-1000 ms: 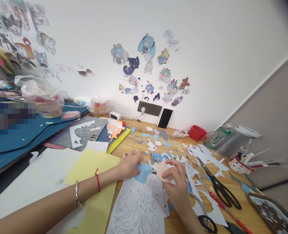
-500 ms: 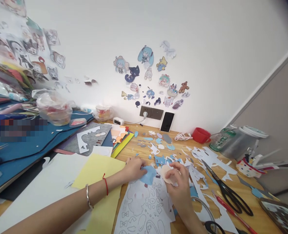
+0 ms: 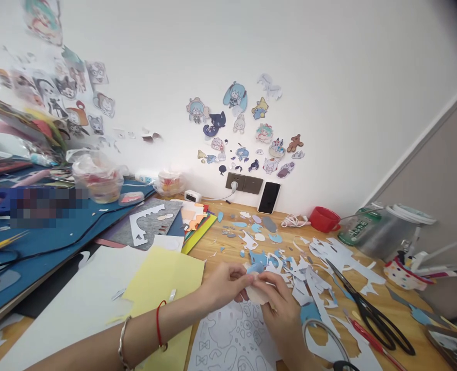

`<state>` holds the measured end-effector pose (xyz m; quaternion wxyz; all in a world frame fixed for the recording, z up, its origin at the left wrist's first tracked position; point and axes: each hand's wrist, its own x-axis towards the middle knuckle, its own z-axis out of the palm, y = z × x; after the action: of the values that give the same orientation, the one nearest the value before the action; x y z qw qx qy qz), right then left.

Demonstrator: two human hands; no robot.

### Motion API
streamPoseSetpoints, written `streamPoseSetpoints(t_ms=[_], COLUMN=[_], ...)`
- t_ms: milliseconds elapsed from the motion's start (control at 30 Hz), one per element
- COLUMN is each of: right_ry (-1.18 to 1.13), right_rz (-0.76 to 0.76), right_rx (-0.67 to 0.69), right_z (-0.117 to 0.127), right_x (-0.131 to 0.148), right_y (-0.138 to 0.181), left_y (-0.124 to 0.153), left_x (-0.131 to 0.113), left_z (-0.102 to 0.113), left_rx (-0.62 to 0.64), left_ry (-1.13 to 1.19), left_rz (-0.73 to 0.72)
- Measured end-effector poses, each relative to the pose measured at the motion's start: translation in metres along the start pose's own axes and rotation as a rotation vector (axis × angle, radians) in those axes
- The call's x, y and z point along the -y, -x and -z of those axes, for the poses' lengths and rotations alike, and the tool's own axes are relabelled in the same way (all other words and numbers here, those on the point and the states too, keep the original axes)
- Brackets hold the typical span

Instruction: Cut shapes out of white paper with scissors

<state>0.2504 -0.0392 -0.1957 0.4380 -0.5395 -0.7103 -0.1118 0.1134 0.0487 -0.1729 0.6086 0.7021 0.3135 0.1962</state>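
Over the desk my two hands meet. My left hand (image 3: 228, 283) is closed, its thumb and fingers pinching at a blue paper piece (image 3: 255, 268) and the edge of a cream paper cutout (image 3: 256, 295). From the other side, my right hand (image 3: 280, 301) grips the cream cutout between thumb and fingers. The two pieces overlap, and my fingers hide part of them; whether they are joined I cannot tell. Below lies a white sheet printed with outline drawings (image 3: 228, 342). Beside my left forearm is a yellow sheet (image 3: 170, 273).
Black scissors (image 3: 368, 306), a red pen-like tool (image 3: 373, 340) and a roll of tape (image 3: 331, 330) lie at right among white paper scraps (image 3: 340, 252). Blue and grey cutouts (image 3: 269, 224) spread behind my hands. A phone (image 3: 269, 198) leans on the wall beside a red cup (image 3: 324, 219).
My left hand has lifted off the desk and moved right to meet my right hand. The blue piece is now up against the cream cutout. The camera view has shifted slightly.
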Motion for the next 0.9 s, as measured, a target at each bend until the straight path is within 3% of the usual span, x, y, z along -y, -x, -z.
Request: streamPoseSetpoints(t_ms=[100, 200, 333, 433, 500, 567, 633, 733, 900], right_ry=[0.005, -0.016, -0.019, -0.014, -0.024, -0.044, -0.07, -0.114, -0.153], right_rz=[0.042, 0.03, 0.013, -0.149, -0.307, -0.411, -0.434, -0.422, -0.373], right_rx=[0.045, 0.079, 0.06, 0.087, 0.139, 0.221, 0.346, 0.592, 0.82], right_z=[-0.001, -0.001, -0.001, 0.003, 0.009, 0.017, 0.027, 0.041, 0.049], right_x=[0.0, 0.001, 0.001, -0.002, -0.006, -0.013, -0.022, -0.031, -0.031], right_y=[0.0, -0.001, -0.002, -0.005, -0.008, -0.013, -0.016, -0.016, -0.01], left_y=[0.005, 0.01, 0.016, 0.017, 0.017, 0.017, 0.017, 0.02, 0.02], left_x=[0.001, -0.001, -0.004, 0.0, 0.008, 0.017, 0.023, 0.023, 0.003], left_z=[0.006, 0.035, 0.119, 0.192, 0.229, 0.252, 0.261, 0.257, 0.219], left_rx=[-0.038, -0.114, -0.394, -0.605, -0.637, -0.645, -0.675, -0.741, -0.728], left_ry=[-0.007, -0.103, -0.368, -0.594, -0.717, -0.839, -0.979, -1.174, -1.324], left_rz=[-0.002, 0.009, 0.079, 0.206, 0.281, 0.373, 0.392, 0.322, 0.217])
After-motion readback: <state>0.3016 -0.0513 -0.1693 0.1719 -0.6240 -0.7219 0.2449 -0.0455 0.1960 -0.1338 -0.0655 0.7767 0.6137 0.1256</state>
